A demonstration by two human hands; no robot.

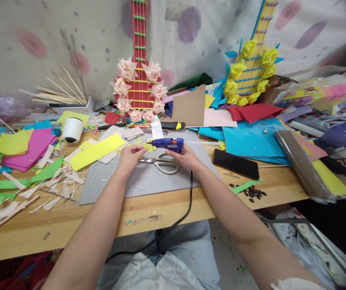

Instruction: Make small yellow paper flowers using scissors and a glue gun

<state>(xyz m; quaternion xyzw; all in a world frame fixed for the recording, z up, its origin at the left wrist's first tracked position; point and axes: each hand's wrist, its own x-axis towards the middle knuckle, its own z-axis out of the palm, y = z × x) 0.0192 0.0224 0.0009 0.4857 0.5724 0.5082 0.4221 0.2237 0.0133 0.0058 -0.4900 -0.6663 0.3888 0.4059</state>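
Note:
My right hand (182, 155) is closed around a blue glue gun (168, 143), its nozzle pointing left over the grey cutting mat (148, 179). The gun's black cord (187, 205) runs back over the table edge. My left hand (130, 156) pinches a small yellow paper piece (148, 147) just at the nozzle tip. White-handled scissors (164, 164) lie on the mat between my hands.
A black phone (235, 164) lies right of the mat, dark beads (253, 192) near it. A yellow strip (96, 151), white tape roll (73, 129), coloured sheets and scraps cover the left. A red paper guitar (138, 64) and a yellow-flowered one (253, 68) stand behind.

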